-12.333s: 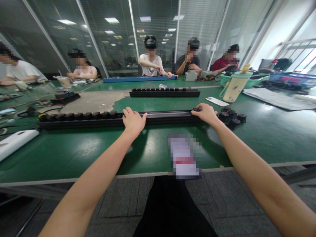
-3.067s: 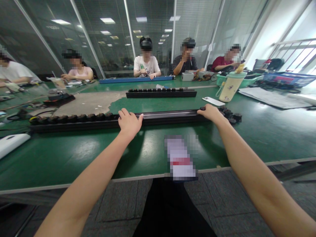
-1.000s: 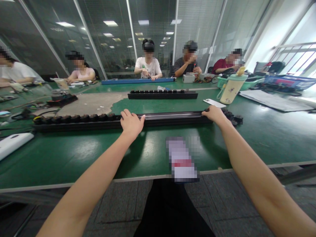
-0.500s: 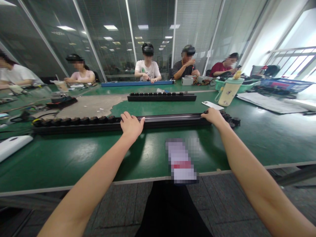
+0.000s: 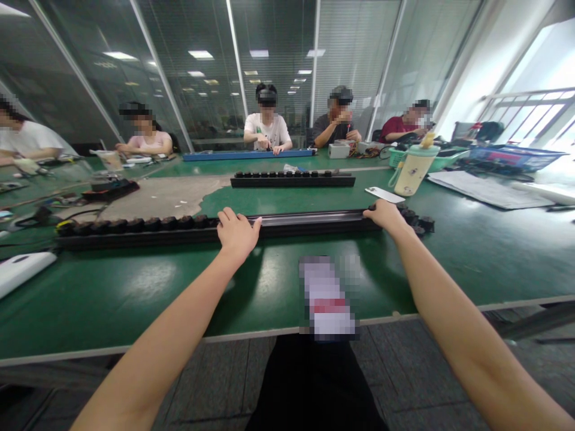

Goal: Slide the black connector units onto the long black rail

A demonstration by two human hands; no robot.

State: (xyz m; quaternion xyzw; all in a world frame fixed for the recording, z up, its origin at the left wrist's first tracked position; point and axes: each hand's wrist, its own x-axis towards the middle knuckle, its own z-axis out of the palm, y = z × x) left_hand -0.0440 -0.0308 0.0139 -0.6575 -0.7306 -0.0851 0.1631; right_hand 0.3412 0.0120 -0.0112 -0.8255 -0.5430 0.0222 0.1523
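Note:
A long black power strip [image 5: 309, 230] lies across the green table in front of me, a row of dark round blocks [image 5: 139, 224] along its left half. Between my hands its bare channel shows a shiny inner strip. My left hand [image 5: 237, 233] is laid over the middle of the strip, fingers over its top and thumb out to the right. Near the right end, my right hand [image 5: 385, 214] has its fingers closed at the strip's top edge; a small dark part shows by the fingertips, mostly hidden. More black blocks [image 5: 417, 221] sit just right of that hand.
A phone [image 5: 327, 296] lies at the table's front edge. Beyond the strip are a shorter black strip [image 5: 291, 179], a white phone [image 5: 384, 194] and a yellow cup [image 5: 415, 170]. A white device [image 5: 24, 272] is at left. Several people work across the table.
Both hands keep their places on the strip. The whole view has shifted slightly; I see no clear movement of the strip itself.

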